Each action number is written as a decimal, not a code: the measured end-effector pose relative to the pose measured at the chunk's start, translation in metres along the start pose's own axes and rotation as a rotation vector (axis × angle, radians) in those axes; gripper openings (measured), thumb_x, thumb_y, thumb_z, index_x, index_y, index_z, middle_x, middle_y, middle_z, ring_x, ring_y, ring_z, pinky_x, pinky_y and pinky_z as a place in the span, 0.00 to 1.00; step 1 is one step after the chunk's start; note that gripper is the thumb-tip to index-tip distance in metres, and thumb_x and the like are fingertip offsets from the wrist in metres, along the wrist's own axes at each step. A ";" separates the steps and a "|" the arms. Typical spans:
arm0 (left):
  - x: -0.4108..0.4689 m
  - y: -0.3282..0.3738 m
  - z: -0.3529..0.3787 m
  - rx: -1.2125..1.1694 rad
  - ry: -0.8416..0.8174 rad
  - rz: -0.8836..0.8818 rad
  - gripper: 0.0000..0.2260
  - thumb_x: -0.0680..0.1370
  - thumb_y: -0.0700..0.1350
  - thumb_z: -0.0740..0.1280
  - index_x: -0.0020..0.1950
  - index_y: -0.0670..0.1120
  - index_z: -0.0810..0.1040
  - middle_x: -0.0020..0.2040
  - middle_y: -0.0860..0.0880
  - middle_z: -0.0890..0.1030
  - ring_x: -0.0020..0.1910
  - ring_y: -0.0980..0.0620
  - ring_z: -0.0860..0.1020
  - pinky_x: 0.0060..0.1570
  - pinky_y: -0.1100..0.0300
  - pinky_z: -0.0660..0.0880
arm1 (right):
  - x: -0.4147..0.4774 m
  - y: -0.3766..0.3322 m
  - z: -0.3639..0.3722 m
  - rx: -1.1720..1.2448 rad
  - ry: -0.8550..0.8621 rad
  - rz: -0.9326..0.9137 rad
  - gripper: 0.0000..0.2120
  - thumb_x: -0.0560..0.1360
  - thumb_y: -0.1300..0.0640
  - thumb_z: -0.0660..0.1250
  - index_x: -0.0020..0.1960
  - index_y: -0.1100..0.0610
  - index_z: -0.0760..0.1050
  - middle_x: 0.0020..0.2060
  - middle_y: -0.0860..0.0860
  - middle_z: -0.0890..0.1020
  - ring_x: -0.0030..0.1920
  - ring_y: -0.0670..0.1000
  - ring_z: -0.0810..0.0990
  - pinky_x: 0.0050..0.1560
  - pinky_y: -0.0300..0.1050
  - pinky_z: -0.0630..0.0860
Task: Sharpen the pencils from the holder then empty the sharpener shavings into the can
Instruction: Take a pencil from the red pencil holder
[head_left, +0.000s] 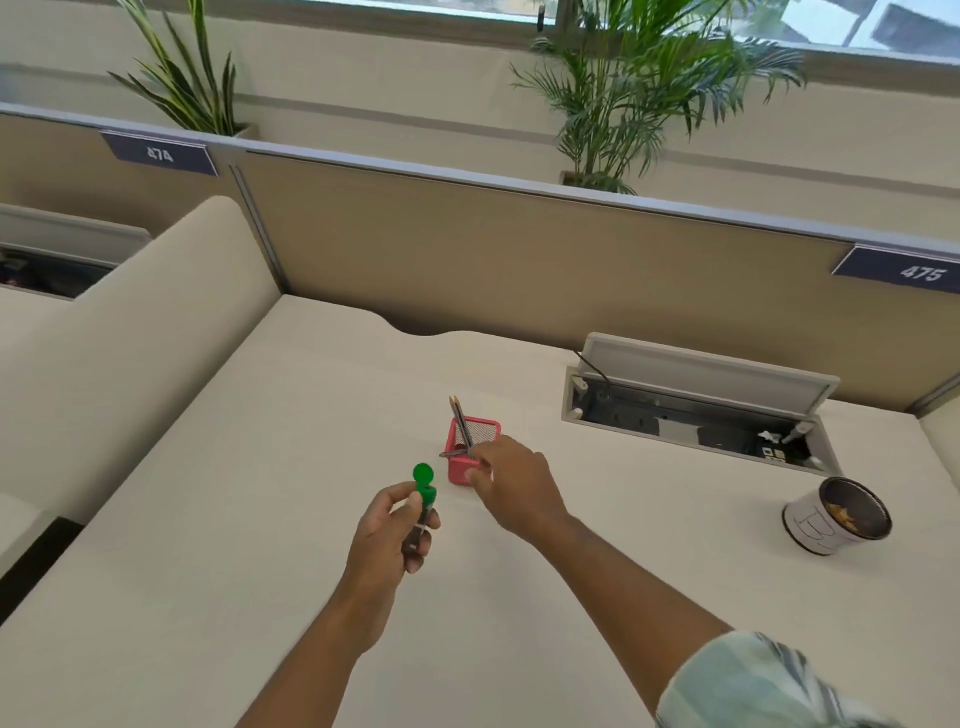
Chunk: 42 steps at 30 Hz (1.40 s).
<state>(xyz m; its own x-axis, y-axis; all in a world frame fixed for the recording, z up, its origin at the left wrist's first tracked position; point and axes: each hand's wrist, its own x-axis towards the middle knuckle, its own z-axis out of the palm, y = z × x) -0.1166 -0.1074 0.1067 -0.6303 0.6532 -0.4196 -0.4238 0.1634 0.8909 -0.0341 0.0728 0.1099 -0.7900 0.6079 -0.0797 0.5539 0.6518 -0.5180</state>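
A pink mesh pencil holder (462, 470) stands mid-desk with two pencils (458, 415) leaning out of it to the upper left. My right hand (511, 483) reaches over the holder's front right corner, fingertips pinched on a pencil (451, 453) that lies across the holder's rim. My left hand (392, 530) is just left of the holder and grips a sharpener (425, 493) with a green top, its round green lid flipped up. A white can (831, 519) with shavings inside sits on the desk to the right.
An open cable box (691, 415) with a raised lid is recessed in the desk at the back right. A tan partition (519, 249) closes off the back, with plants behind it. A cream divider (130, 338) borders the left.
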 end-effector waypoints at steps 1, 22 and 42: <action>0.004 0.001 -0.004 -0.015 0.009 0.000 0.09 0.87 0.45 0.63 0.65 0.45 0.79 0.47 0.45 0.82 0.35 0.51 0.71 0.36 0.56 0.66 | 0.006 -0.002 0.003 -0.033 -0.006 -0.013 0.14 0.82 0.50 0.64 0.65 0.47 0.79 0.60 0.51 0.82 0.60 0.55 0.79 0.63 0.55 0.72; 0.036 0.003 -0.012 -0.157 0.076 0.068 0.09 0.83 0.36 0.70 0.62 0.42 0.84 0.51 0.43 0.81 0.40 0.46 0.75 0.42 0.51 0.73 | 0.036 -0.002 0.015 0.270 0.241 -0.095 0.08 0.80 0.56 0.68 0.56 0.51 0.84 0.51 0.45 0.82 0.51 0.44 0.79 0.53 0.49 0.75; -0.014 0.031 0.041 -0.346 -0.163 0.060 0.10 0.82 0.34 0.67 0.63 0.37 0.82 0.43 0.45 0.82 0.35 0.52 0.74 0.36 0.63 0.76 | -0.085 -0.003 -0.091 0.139 0.089 -0.112 0.16 0.86 0.52 0.58 0.70 0.48 0.77 0.50 0.48 0.81 0.49 0.47 0.78 0.51 0.47 0.78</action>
<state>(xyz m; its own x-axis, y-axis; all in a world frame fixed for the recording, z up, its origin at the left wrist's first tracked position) -0.0938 -0.0812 0.1478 -0.5606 0.7678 -0.3102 -0.6010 -0.1195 0.7903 0.0555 0.0608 0.1960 -0.8149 0.5767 0.0571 0.4174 0.6524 -0.6326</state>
